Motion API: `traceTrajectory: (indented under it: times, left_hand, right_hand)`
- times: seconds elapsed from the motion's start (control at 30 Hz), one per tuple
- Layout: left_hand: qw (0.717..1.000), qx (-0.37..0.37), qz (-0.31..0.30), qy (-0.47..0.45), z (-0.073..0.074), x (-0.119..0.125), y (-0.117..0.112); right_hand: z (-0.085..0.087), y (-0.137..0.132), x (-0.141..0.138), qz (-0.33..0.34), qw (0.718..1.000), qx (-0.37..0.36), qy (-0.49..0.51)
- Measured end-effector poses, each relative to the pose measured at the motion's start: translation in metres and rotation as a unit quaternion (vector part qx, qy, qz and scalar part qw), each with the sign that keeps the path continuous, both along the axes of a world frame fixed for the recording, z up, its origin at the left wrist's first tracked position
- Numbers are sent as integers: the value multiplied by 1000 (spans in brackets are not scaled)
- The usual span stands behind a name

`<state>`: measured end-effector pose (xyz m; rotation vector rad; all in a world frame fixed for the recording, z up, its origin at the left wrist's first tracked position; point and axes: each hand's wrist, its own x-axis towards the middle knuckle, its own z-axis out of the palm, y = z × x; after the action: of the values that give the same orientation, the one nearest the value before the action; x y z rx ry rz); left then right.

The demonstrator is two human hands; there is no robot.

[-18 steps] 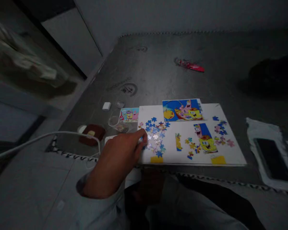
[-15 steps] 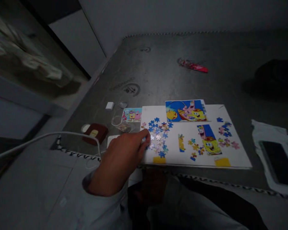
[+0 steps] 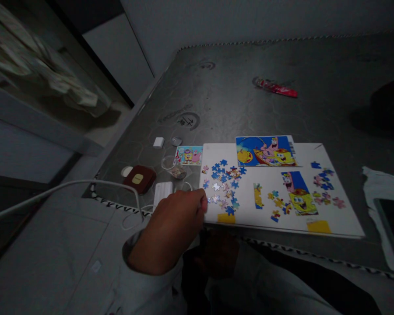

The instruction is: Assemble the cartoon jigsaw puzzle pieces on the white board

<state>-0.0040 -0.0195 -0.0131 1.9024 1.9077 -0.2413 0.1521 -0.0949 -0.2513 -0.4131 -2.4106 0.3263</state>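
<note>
The left hand [image 3: 174,223] is loosely curled, fingertips pinched together; whether they grip anything cannot be told. Loose puzzle pieces [image 3: 225,188] lie just beyond its fingertips on a white board [image 3: 282,218].

Just left of the fingers [image 3: 202,203] we see a white charger [image 3: 163,191] and a brown case [image 3: 139,178]; far beyond them lies a red wrapper [image 3: 276,87], and well right a white cloth [image 3: 377,183].
</note>
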Motion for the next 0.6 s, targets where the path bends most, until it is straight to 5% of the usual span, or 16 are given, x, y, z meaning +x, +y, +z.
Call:
traceTrajectory:
  times: [0.37,0.6]
  left_hand:
    - [994,-77,4,-80,0,-6,-7]
    - [997,30,36,-65,0,-7,4]
  right_hand:
    - [16,4,-4,-16,1000,-3,8]
    - [20,4,-6,-21,1000,10,20]
